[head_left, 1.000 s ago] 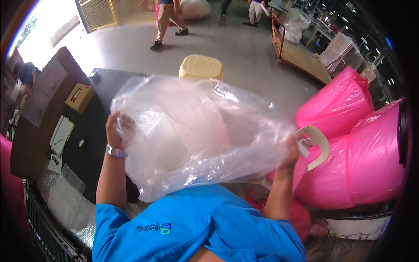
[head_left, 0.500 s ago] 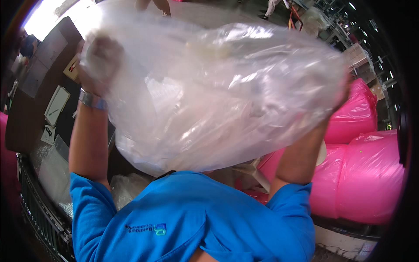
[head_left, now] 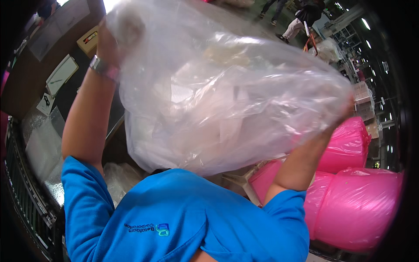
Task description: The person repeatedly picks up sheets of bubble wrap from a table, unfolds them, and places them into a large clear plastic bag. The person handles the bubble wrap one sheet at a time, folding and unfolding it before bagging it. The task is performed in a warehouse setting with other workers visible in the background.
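Observation:
A large, clear plastic bag (head_left: 196,109) fills the middle of the view, puffed out and wrinkled, with pale contents showing dimly through it. At its upper left, my left hand (head_left: 112,43) holds the bag, partly seen through the film and blurred; a watch (head_left: 103,67) is on that wrist. My right hand (head_left: 347,107) grips the bag's far right edge, its fingers mostly hidden by the plastic. Both my arms are raised and spread, keeping the bag up in front of my chest.
Pink plastic-wrapped rolls (head_left: 355,207) are stacked on the right. To the left stands a dark table (head_left: 85,102) with a clipboard (head_left: 62,75) and a small cardboard box (head_left: 89,40). A roller conveyor (head_left: 32,205) runs at lower left. People's legs (head_left: 291,30) show at the back.
The bag and both my hands have shifted right in view, the left hand also rising and the right one dropping. The background has turned with my head.

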`<action>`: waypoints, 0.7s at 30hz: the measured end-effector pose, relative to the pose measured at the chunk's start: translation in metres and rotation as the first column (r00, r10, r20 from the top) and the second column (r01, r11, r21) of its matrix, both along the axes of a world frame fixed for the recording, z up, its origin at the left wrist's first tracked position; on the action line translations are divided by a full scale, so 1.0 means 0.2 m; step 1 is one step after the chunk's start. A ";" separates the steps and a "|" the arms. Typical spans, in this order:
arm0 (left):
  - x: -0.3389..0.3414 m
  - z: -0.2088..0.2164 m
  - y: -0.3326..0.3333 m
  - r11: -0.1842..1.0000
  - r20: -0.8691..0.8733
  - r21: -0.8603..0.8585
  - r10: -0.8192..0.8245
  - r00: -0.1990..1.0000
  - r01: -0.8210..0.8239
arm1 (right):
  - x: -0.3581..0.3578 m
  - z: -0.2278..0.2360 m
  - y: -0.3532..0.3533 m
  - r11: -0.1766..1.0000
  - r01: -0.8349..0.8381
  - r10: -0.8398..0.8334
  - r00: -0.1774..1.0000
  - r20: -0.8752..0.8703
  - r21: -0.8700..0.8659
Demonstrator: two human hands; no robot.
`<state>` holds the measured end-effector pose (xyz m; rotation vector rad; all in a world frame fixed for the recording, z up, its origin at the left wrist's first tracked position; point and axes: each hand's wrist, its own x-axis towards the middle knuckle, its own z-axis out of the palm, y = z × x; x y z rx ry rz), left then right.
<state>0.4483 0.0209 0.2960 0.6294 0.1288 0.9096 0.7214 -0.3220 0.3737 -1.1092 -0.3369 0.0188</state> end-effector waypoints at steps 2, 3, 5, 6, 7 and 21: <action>-0.04 0.03 -0.03 1.000 0.057 0.020 0.002 0.998 -0.003 | 0.06 0.14 -0.09 0.999 0.052 -0.049 0.982 0.185 -0.011; -0.05 0.04 -0.03 1.000 0.085 0.029 0.000 0.996 -0.002 | 0.11 0.12 -0.11 0.998 0.057 -0.048 0.957 0.286 -0.020; -0.06 0.07 -0.05 0.999 0.155 0.052 -0.025 0.988 0.017 | 0.14 0.02 -0.11 0.999 -0.001 -0.016 0.922 0.386 0.043; -0.04 0.08 -0.05 0.997 0.180 0.072 -0.034 0.983 0.022 | 0.15 -0.09 -0.06 0.990 -0.084 0.039 0.930 0.365 0.109; 0.00 0.10 -0.06 0.995 0.211 0.093 -0.066 0.975 0.047 | 0.12 -0.17 -0.02 0.974 -0.144 0.082 0.943 0.324 0.176; 0.25 0.21 0.05 0.963 0.144 0.190 -0.218 0.965 0.189 | 0.28 -0.22 -0.14 0.993 0.015 -0.073 0.852 0.519 0.116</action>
